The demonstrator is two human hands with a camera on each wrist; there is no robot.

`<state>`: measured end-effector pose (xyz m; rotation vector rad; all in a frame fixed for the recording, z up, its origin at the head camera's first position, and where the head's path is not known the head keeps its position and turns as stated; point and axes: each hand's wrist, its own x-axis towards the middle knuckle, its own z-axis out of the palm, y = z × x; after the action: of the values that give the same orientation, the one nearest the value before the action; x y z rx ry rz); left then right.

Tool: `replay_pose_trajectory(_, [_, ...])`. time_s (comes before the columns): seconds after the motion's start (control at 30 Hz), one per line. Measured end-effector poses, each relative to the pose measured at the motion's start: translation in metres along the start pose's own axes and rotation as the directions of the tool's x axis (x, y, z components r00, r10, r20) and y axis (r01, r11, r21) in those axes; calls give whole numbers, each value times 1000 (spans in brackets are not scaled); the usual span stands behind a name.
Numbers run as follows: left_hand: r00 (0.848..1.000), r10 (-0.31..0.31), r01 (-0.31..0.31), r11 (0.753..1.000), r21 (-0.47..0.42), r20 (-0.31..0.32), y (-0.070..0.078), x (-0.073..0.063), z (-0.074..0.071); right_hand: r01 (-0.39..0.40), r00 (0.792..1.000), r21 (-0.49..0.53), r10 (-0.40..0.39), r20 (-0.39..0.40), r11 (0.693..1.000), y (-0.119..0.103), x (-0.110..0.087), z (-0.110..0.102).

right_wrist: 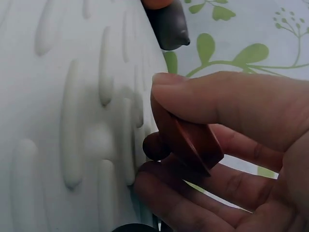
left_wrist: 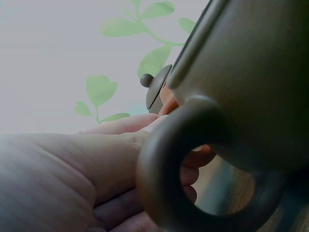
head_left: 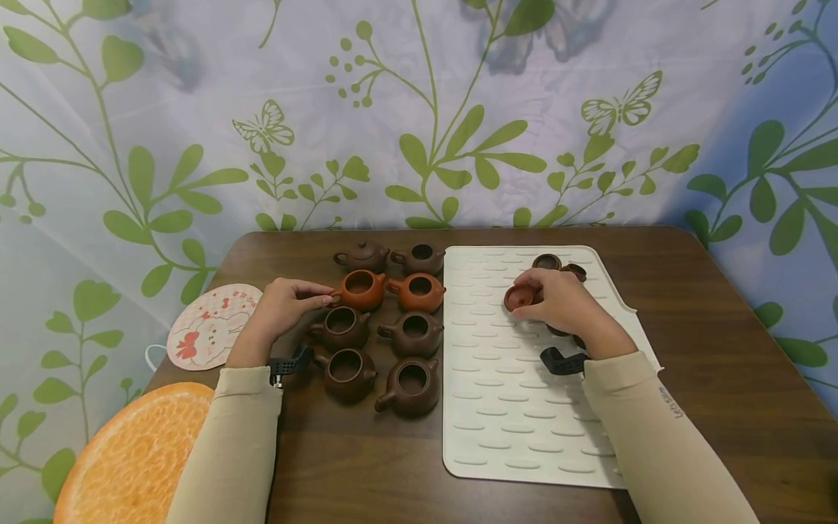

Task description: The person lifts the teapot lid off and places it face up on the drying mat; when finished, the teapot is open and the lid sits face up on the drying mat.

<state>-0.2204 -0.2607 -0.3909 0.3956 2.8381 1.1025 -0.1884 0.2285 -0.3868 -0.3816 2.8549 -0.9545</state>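
Note:
At the left of the table my left hand (head_left: 284,309) pinches the handle of an orange-red teapot (head_left: 364,300) whose top is uncovered. A dark brown teapot (left_wrist: 260,92) looms large in the left wrist view, its handle in front of my fingers. Above the white mat (head_left: 484,407), my right hand (head_left: 559,302) holds a small red-brown teapot lid (head_left: 519,298). Seen from the right wrist, the lid (right_wrist: 186,140) is tilted on its side, thumb on its rim, its round knob toward the mat. Beside and partly under the right hand lie more dark lids (head_left: 546,262).
Beside the held teapot stands another lidless orange-red teapot (head_left: 419,291). Several dark brown lidless teapots (head_left: 412,397) fill the rows nearer me. At the back, one brown teapot (head_left: 366,256) wears its lid. A rabbit-print round pad (head_left: 212,327) and an orange-slice cushion (head_left: 134,458) sit at the left edge.

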Motion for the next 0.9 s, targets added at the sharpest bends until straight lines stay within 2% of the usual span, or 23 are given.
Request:
replay_pose_trajectory(0.23, [1000, -6, 6, 1000, -10, -1, -1, 1, 1, -20, 1000, -69, 19, -21, 997, -5, 1, 5])
replay_pose_trajectory(0.9, [1000, -6, 6, 1000, -1, 1, -5, 3, 1, -24, 999, -73, 22, -35, 997, -12, -1, 5])
